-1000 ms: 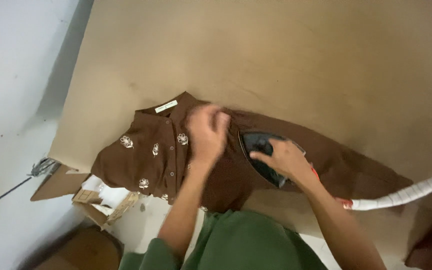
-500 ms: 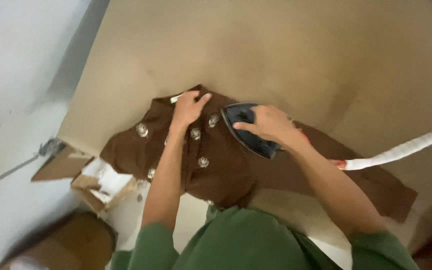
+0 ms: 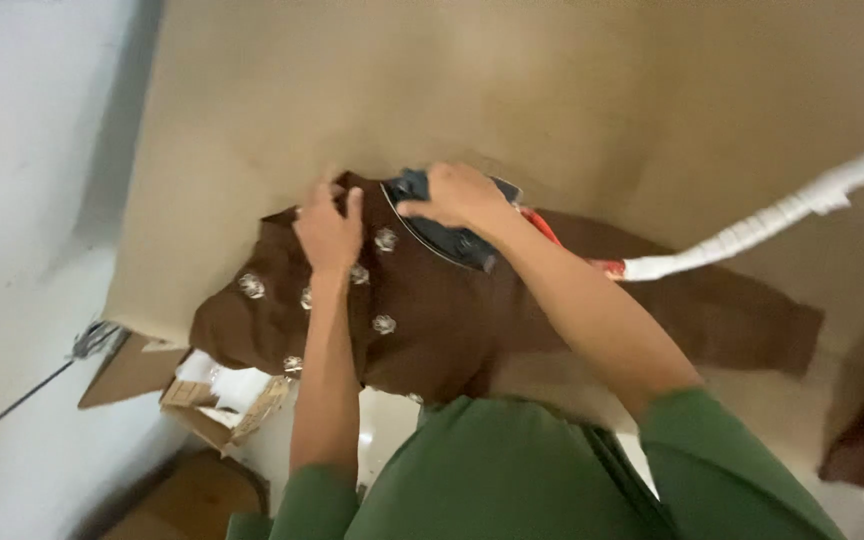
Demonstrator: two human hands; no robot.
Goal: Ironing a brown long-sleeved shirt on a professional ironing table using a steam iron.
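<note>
At the far left, below the table edge, an open cardboard box (image 3: 214, 400) sat on the floor, one of its kind. Next came the one brown garment (image 3: 422, 320), spread flat on the tan ironing surface (image 3: 552, 90), its long axis running from lower left toward the right, directly under both my hands. I counted about six pale embroidered motifs (image 3: 384, 324) on it. My left hand (image 3: 328, 228) lay flat, fingers spread, gripping nothing, just pressing the cloth near its upper edge. Just beside it, my right hand (image 3: 457, 195) was closed around the handle of the single dark iron (image 3: 447, 232), its sole on the fabric. One white-wrapped cord (image 3: 772, 215) trailed off right.
</note>
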